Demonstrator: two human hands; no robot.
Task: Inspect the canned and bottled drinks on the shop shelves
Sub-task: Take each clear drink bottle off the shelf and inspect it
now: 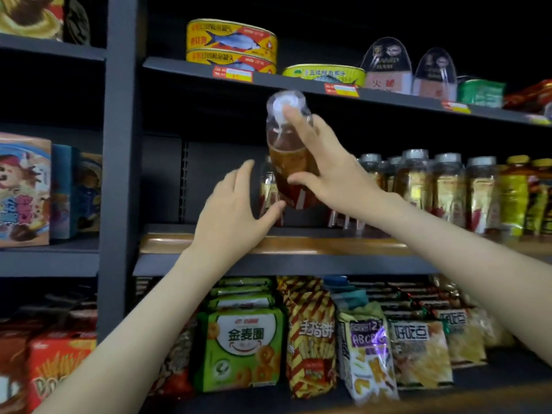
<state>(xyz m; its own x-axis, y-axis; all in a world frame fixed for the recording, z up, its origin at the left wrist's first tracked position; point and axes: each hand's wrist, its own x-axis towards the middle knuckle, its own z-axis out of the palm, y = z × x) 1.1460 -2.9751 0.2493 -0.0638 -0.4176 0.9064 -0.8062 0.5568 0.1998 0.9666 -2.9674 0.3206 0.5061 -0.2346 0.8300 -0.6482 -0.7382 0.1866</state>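
Note:
My right hand [324, 165] grips a clear bottle of brown drink [288, 162] with a white cap, lifted off the middle shelf [313, 245] and tilted, cap end toward me. Its forefinger lies up along the neck to the cap. My left hand [236, 210] is spread just left of and below the bottle, fingers straight, thumb near its base; whether it touches is unclear. Another bottle [267, 189] stands partly hidden behind the held one. A row of similar bottled drinks [448, 186] lines the shelf to the right, with yellow-labelled bottles [513, 195] further right.
Flat fish cans [231, 43] and ham tins [388, 67] sit on the upper shelf, close above the lifted bottle. Snack bags [242, 348] fill the shelf below. A dark upright post [119, 174] stands left, with boxed goods [24, 189] beyond it.

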